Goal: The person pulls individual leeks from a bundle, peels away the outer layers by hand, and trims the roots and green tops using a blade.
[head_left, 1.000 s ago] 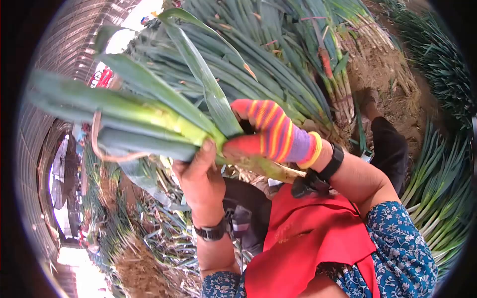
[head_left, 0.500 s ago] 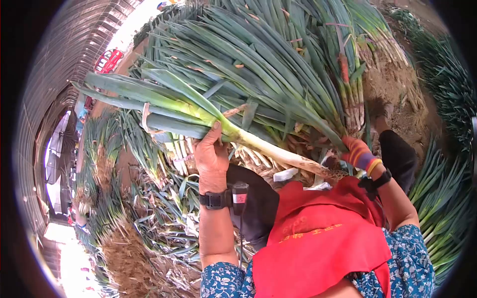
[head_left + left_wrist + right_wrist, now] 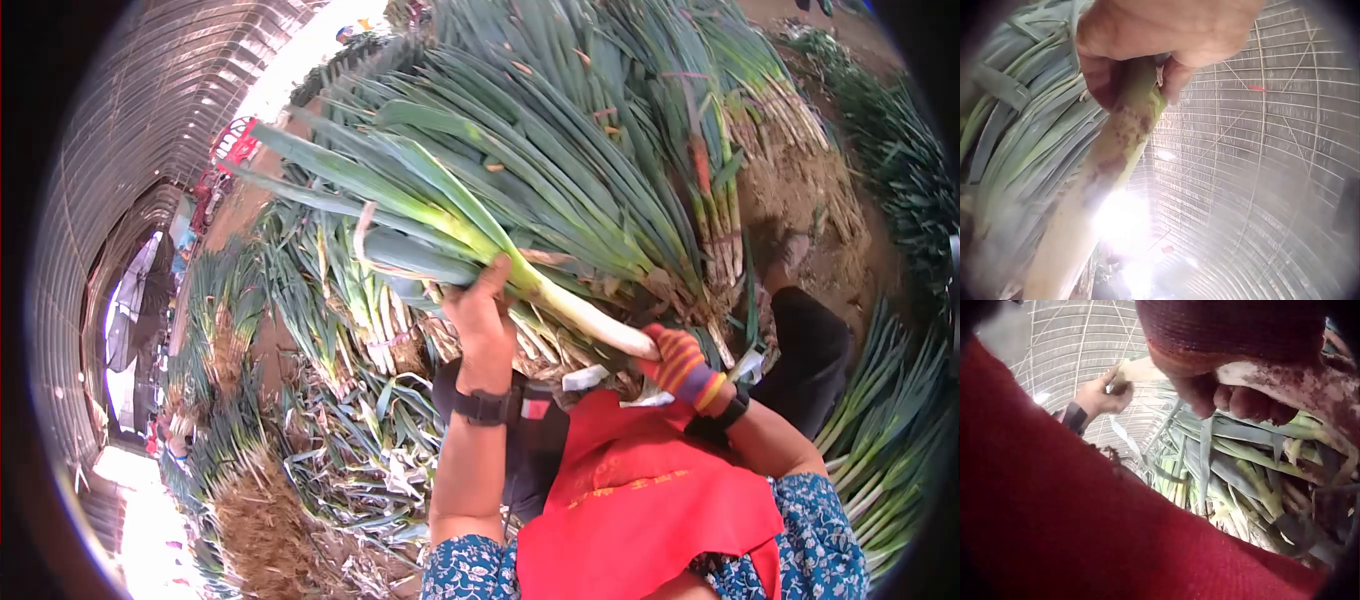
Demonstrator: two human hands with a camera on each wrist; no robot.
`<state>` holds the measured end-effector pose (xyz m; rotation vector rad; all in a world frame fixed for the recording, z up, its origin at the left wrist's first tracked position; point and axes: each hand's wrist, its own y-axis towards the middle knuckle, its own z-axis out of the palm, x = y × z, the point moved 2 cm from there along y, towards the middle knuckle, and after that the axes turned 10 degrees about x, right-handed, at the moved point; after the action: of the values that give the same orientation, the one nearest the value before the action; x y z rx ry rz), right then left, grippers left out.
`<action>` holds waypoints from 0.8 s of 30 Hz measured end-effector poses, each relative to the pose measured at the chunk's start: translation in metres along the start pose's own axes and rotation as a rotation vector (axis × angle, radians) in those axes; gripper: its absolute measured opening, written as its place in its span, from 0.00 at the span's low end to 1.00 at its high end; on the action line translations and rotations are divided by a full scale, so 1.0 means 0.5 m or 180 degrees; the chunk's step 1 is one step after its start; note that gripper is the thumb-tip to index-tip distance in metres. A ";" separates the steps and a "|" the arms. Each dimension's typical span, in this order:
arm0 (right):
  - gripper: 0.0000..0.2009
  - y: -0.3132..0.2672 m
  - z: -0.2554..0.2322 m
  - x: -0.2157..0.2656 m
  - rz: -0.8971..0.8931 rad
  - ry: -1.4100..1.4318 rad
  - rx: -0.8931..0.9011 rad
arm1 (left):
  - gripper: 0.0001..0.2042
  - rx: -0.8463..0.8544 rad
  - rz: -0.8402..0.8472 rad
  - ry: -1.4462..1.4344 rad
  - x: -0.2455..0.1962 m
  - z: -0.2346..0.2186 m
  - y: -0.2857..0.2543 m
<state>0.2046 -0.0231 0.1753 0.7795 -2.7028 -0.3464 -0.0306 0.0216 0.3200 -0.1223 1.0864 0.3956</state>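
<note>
My bare left hand (image 3: 483,320) grips a long green onion (image 3: 590,318) where its white stalk meets the green leaves. The leaves fan out to the upper left, with a pale dry strip (image 3: 363,235) hanging among them. Dark reddish blotches mark the stalk (image 3: 1107,169) in the left wrist view, just below the fingers. My right hand (image 3: 685,370), in a striped red, orange and purple glove, holds the stalk's lower end. Its bare fingertips (image 3: 1250,403) curl round the dirt-stained stalk in the right wrist view.
A big heap of green onions (image 3: 540,150) lies in front. Tied bundles with earthy roots (image 3: 790,180) stand at the right, and more bundles (image 3: 255,480) at the left. Loose leaf trimmings (image 3: 390,440) cover the ground. A red apron (image 3: 640,490) covers the lap.
My right hand has gone from the leaves beside my left hand, down past the root end, and now holds the lower stalk. My left hand keeps its grip, shifting right with the onion.
</note>
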 end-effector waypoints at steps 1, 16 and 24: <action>0.17 0.007 -0.012 0.003 0.0004 -0.0417 -0.0264 | 0.20 -0.0050 -0.0165 0.0127 -0.011 0.018 -0.004; 0.15 0.009 -0.063 -0.051 0.0707 0.0857 -0.0790 | 0.15 0.0827 -0.0567 -0.0484 0.044 0.036 0.016; 0.27 0.013 -0.084 -0.060 0.0529 0.0249 -0.1068 | 0.12 0.1224 -0.0551 0.0151 0.035 0.078 -0.005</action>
<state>0.2407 -0.0075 0.2093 0.4598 -2.5192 -0.6902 0.0101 0.0351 0.3225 0.1157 1.1703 0.0245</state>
